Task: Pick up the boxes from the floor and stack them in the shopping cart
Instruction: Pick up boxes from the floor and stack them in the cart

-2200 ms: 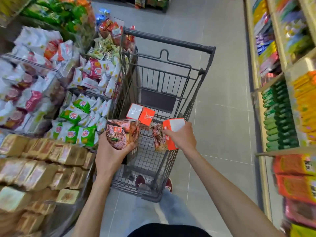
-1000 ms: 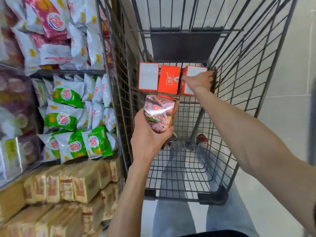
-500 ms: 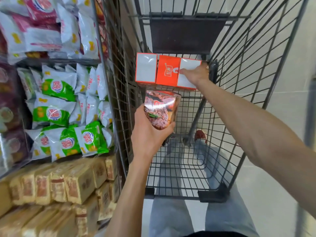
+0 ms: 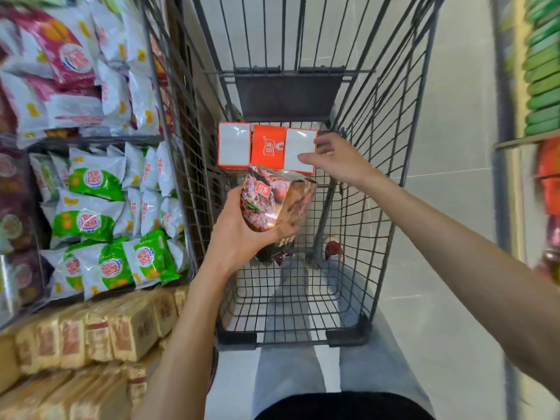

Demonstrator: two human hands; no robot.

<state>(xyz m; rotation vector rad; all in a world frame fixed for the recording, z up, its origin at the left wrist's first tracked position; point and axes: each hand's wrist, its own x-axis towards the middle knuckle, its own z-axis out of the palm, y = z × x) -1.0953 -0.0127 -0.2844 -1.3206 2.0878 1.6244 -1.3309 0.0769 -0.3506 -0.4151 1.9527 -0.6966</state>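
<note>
Three boxes stand side by side on the wire floor at the far end of the shopping cart [image 4: 378, 122], just beyond both hands. The left box [image 4: 234, 147] and the right box [image 4: 298, 148] show glossy white faces edged in orange; the middle box [image 4: 268, 147] shows a plain orange face with a small logo. All three are flat-sided cartons, touching one another in a row.

The right hand [image 4: 336, 160] is beside the right box, its fingers [image 4: 312, 159] loosely spread and unclenched, the tips over the box's near right edge; whether they touch it cannot be told.

The left hand [image 4: 239, 234] is nearer the person and grasps a fourth box [image 4: 272, 204] from below and the side, thumb across its front. This carton is shiny, printed in brown and red with a food picture, and is held tilted just in front of the row, above the cart's grid.

The cart is dark metal wire. To the left hand's side, shelves [image 4: 100, 137] carry crinkled white, green and red snack bags [image 4: 91, 219] and tan wrapped packs [image 4: 100, 338].
</note>
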